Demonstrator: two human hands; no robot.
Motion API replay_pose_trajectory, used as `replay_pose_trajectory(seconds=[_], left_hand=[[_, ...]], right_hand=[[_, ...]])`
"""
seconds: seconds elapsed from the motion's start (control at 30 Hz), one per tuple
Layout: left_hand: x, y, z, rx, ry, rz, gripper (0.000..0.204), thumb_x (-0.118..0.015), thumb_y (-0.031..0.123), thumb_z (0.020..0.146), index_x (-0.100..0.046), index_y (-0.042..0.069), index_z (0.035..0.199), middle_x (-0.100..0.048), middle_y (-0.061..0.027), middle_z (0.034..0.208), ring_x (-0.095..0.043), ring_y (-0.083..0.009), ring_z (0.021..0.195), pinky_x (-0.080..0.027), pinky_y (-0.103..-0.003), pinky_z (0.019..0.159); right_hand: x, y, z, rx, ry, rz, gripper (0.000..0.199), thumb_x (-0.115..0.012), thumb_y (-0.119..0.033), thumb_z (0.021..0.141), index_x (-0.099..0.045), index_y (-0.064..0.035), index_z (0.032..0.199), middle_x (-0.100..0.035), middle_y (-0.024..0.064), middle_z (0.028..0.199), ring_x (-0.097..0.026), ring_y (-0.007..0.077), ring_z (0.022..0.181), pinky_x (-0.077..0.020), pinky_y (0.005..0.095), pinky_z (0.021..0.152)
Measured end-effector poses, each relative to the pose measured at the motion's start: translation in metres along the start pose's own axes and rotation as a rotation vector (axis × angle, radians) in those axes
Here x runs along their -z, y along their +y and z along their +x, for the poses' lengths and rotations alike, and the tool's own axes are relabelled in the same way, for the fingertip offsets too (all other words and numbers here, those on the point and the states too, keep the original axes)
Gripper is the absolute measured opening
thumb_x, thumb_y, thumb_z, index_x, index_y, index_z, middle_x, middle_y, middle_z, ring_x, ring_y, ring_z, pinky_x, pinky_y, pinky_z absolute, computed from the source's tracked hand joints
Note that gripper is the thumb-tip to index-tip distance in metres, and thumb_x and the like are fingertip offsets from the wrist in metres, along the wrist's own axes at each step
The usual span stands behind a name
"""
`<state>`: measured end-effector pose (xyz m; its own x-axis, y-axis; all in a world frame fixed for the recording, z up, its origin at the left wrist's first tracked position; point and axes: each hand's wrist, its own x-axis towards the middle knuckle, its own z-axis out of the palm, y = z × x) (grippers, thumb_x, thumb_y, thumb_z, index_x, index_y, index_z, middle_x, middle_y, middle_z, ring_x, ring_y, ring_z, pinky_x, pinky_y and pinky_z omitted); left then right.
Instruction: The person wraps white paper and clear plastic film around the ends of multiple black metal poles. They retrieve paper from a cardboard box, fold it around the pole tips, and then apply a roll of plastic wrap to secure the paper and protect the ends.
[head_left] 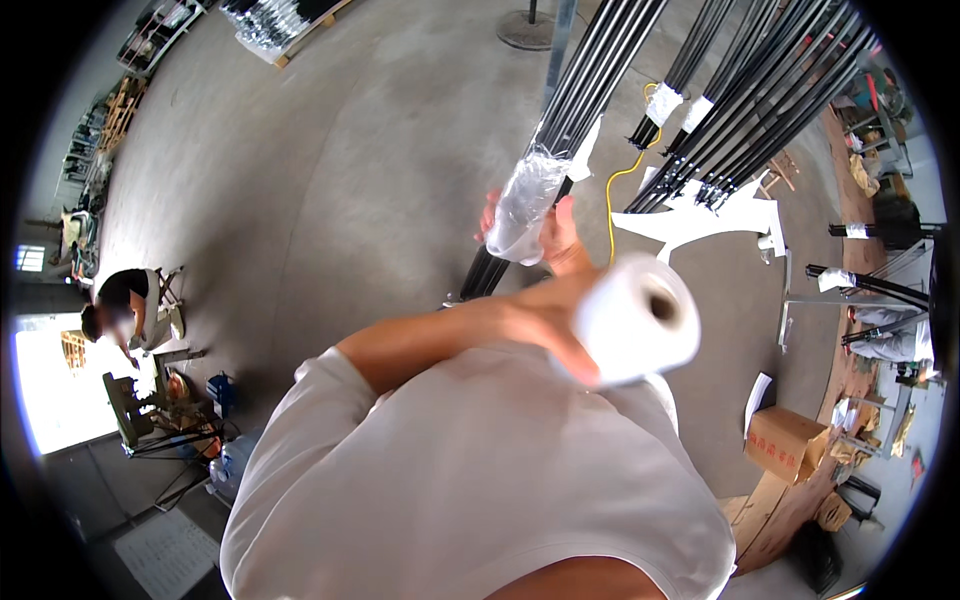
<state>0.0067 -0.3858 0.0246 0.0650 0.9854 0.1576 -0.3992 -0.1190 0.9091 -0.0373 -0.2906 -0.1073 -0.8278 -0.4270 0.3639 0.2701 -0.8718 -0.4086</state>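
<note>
Around me I see a concrete floor (380, 150), more black rod bundles (760, 110) on a white stand (720, 215) to the right, a cardboard box (785, 442) lower right, and another person (125, 310) seated far left. My own arm crosses the view and hides the rods' (590, 85) lower stretch. The rods run long from upper right down toward the centre. My left hand (555, 235) grips their film-wrapped (525, 205) end, fingers closed round it. My right hand (560, 330) clasps a white film roll (640, 320), core facing me.

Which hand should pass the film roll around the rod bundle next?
Probably right: the right hand already grips the film roll, while the left hand steadies the wrapped rod bundle.
</note>
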Motion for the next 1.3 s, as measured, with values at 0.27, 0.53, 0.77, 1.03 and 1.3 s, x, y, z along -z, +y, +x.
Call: replay_pose_trajectory(seconds=[0.27, 0.53, 0.77, 1.03, 1.3], left_hand=[[0.037, -0.023, -0.079, 0.017, 0.611, -0.102, 0.078, -0.066, 0.021, 0.043, -0.040, 0.001, 0.114, -0.051, -0.0075, 0.103, -0.048, -0.0179, 0.096, -0.037, -0.030, 0.085], [0.055, -0.034, -0.084, -0.033, 0.747, -0.123, 0.077, -0.071, 0.024, 0.046, -0.040, 0.001, 0.113, -0.051, -0.0071, 0.100, -0.049, -0.0179, 0.093, -0.038, -0.030, 0.083], [0.069, -0.046, -0.083, -0.091, 0.781, -0.137, 0.073, -0.070, 0.025, 0.048, -0.043, 0.000, 0.112, -0.053, -0.0065, 0.097, -0.050, -0.0177, 0.092, -0.038, -0.030, 0.082], [0.085, -0.057, -0.060, -0.030, 0.775, -0.125, 0.068, -0.068, 0.023, 0.050, -0.045, 0.000, 0.110, -0.054, -0.0075, 0.096, -0.051, -0.0180, 0.091, -0.039, -0.030, 0.081], [0.175, -0.126, -0.024, -0.091, 0.741, -0.500, 0.074, -0.063, 0.032, 0.057, -0.038, -0.002, 0.118, -0.049, -0.0134, 0.111, -0.047, -0.0254, 0.103, -0.035, -0.037, 0.090]], right_hand=[[0.022, -0.008, 0.028, -0.038, -0.076, 0.150, 0.059, -0.034, -0.058, 0.075, -0.049, -0.0010, 0.072, -0.045, 0.0061, 0.063, -0.044, 0.0168, 0.059, -0.0372, 0.0253, 0.054], [0.045, -0.038, 0.032, -0.214, -0.181, 0.130, 0.047, -0.033, -0.041, 0.082, -0.052, 0.0014, 0.072, -0.047, 0.0090, 0.052, -0.050, 0.0232, 0.056, -0.0437, 0.0307, 0.054], [-0.011, -0.075, 0.016, 0.284, 0.802, -0.358, 0.038, -0.035, -0.032, 0.086, -0.053, 0.0012, 0.094, -0.060, 0.0147, 0.079, -0.059, 0.0223, 0.073, -0.0479, 0.0316, 0.067], [0.016, -0.111, -0.007, 0.285, 0.824, -0.879, 0.015, -0.055, -0.005, 0.077, -0.055, 0.0005, 0.091, -0.060, 0.0063, 0.080, -0.056, 0.0125, 0.074, -0.0441, 0.0254, 0.069], [0.027, -0.111, -0.005, 0.276, 0.890, -0.718, 0.023, -0.059, -0.015, 0.078, -0.055, -0.0008, 0.096, -0.061, 0.0050, 0.085, -0.056, 0.0139, 0.080, -0.0405, 0.0285, 0.079]])
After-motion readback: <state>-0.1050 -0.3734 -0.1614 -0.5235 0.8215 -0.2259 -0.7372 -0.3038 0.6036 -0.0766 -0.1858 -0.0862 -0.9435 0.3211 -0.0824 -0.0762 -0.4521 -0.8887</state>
